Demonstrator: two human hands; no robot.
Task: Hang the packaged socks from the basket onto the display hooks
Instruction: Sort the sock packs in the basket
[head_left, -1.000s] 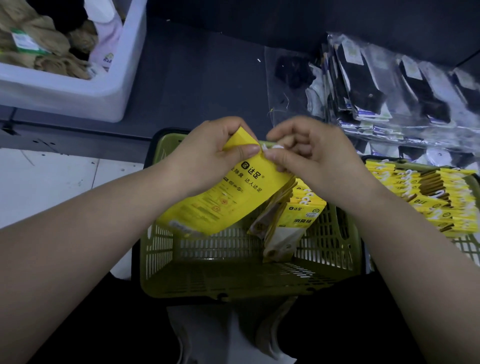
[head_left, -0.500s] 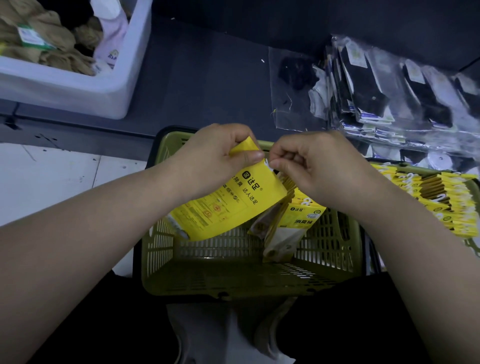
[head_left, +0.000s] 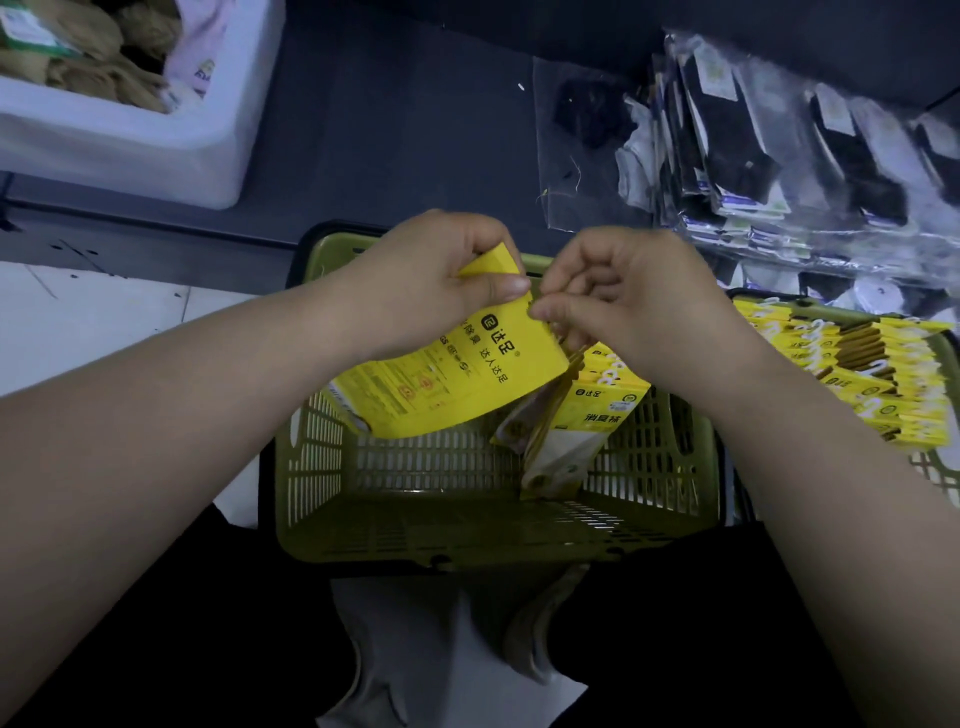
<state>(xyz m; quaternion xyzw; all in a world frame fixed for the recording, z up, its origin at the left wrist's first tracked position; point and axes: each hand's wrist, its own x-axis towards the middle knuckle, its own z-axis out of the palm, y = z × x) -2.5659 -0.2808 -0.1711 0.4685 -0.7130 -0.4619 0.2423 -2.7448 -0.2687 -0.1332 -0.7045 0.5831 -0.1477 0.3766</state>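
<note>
A yellow sock package (head_left: 457, 379) with black print is held over the green plastic basket (head_left: 467, 525). My left hand (head_left: 431, 280) grips its top end, thumb across the folded card. My right hand (head_left: 628, 296) pinches the same top edge from the right with thumb and fingertips; what it pinches is too small to tell. Several more sock packages (head_left: 576, 426) lean against the basket's right inner side. No display hooks are in view.
A second green basket (head_left: 935, 467) at the right holds a row of yellow sock packages (head_left: 852, 374). Clear bags of dark socks (head_left: 753, 156) lie on the dark shelf beyond. A white bin (head_left: 156, 150) with beige socks stands at the upper left.
Both hands and the yellow package have dropped slightly towards the basket. The right fingertips have drawn closer to the left thumb at the package's top.
</note>
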